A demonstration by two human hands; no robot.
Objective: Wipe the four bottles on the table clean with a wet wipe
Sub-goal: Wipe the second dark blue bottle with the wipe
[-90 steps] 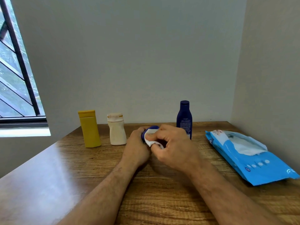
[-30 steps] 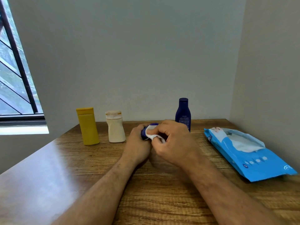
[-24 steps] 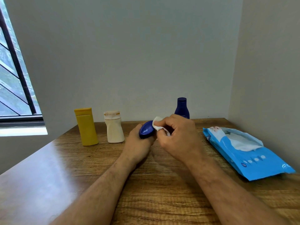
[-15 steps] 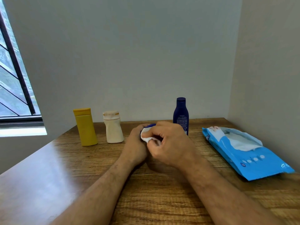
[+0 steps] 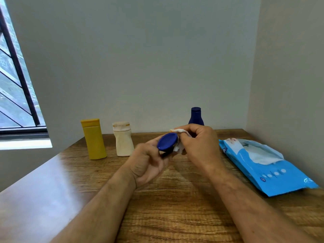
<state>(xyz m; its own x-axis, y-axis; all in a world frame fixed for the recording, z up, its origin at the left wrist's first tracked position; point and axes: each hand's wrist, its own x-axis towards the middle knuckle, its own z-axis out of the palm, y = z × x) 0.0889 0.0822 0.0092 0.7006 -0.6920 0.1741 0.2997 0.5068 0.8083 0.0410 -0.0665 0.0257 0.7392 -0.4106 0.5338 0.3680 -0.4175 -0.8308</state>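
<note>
hands: my left hand (image 5: 147, 162) grips the small blue bottle (image 5: 167, 142) off the table (image 5: 175, 207), right hand (image 5: 199, 146) pinches the wet wipe (image 5: 180, 137) against it
step: scrubbing this one, guessing mid-task
next: set it down upright, grab another
others: yellow bottle (image 5: 93, 139), cream bottle (image 5: 123, 142), tall blue bottle (image 5: 196, 115) standing behind
pack: wipes pack (image 5: 266, 169) on my right

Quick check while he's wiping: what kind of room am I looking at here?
Probably a plain room in a home, not a workshop: a wooden table pushed into a bare wall corner, a barred window to the left, toiletry bottles such as the yellow bottle, and a wet wipe pack.
</note>
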